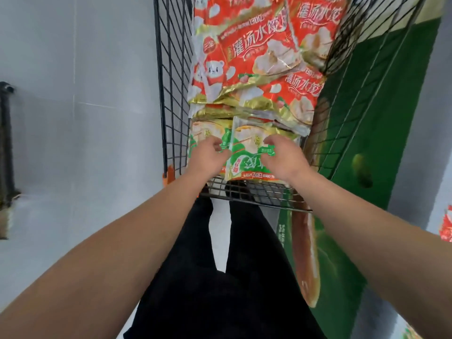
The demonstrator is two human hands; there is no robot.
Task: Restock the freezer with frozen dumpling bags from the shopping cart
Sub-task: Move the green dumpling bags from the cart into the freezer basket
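Black wire shopping cart (171,99) on pale grey floor (80,143). Cart holds red-and-gold dumpling bags (254,52) stacked at far end, green-and-gold dumpling bags (244,143) nearest cart's near rim.

1. We see a pale grey floor (80,148) filling the left side, evenly lit.
2. We see a dark, blurred fixture (6,148) at the far left edge.
3. We see a green printed panel (371,123) on the right.
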